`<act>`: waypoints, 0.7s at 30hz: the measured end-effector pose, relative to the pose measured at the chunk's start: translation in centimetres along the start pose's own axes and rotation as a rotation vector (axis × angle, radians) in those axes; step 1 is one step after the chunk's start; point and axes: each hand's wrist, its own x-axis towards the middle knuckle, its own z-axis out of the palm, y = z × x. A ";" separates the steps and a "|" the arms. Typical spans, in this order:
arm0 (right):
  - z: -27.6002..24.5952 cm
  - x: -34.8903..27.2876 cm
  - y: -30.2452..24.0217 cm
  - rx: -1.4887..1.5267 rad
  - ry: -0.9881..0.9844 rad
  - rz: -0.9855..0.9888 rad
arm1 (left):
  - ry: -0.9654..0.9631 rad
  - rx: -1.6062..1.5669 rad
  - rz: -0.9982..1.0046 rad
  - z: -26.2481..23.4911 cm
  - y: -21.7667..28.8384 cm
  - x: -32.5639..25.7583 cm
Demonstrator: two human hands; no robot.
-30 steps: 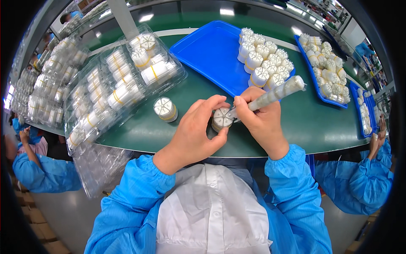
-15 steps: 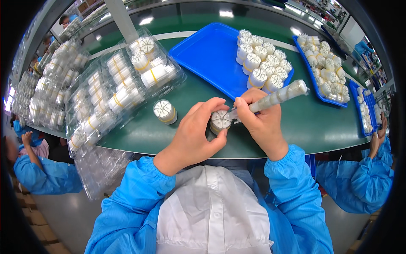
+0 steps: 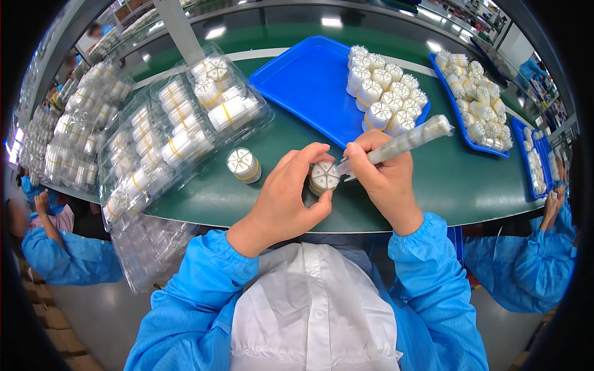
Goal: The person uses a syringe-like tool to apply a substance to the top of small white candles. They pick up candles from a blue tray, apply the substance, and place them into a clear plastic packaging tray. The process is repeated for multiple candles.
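Observation:
Close to the table's front edge, my left hand (image 3: pixel 286 191) curls its thumb and fingers around a short white cylinder (image 3: pixel 325 177). That cylinder stands upright, and its round top is split into wedges like a wheel. My right hand (image 3: pixel 385 179) grips a thick rod-shaped tool (image 3: pixel 402 146) with a translucent, whitish wrapped handle. The tool slants down to the left, its thin tip at the right side of the cylinder's top; exact contact cannot be made out. To the left of my left hand, a second white cylinder (image 3: pixel 244 164) with a yellow band stands alone.
A blue tray (image 3: pixel 297 74) holds several upright white cylinders at its right end. Clear plastic blister trays (image 3: pixel 179 123) with more cylinders lie on the left, beside a metal post (image 3: pixel 179 31). More filled blue trays (image 3: pixel 482 147) stand at right. Co-workers' blue sleeves (image 3: pixel 520 260) show on both sides.
Both hands, the held cylinder and the tool keep nearly the same pose. The whole view has shifted very slightly. At far right, a co-worker's hands have moved a little.

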 end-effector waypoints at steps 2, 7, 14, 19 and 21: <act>0.1 0.0 0.0 -0.008 -0.012 -0.030 | 0.002 -0.029 0.013 0.1 -0.1 0.1; 0.1 0.2 -0.1 -0.091 -0.066 0.014 | -0.053 0.012 0.035 -0.3 0.0 0.4; -0.1 -0.3 0.2 -0.073 0.118 -0.208 | -0.004 0.186 0.046 -1.5 1.8 -0.6; 0.0 -0.5 -0.4 -0.115 0.051 -0.151 | 0.147 0.488 -0.140 -6.3 3.6 -3.8; 0.3 -0.6 -1.0 -0.147 -0.004 -0.184 | 0.191 0.642 -0.221 -7.6 3.5 -3.7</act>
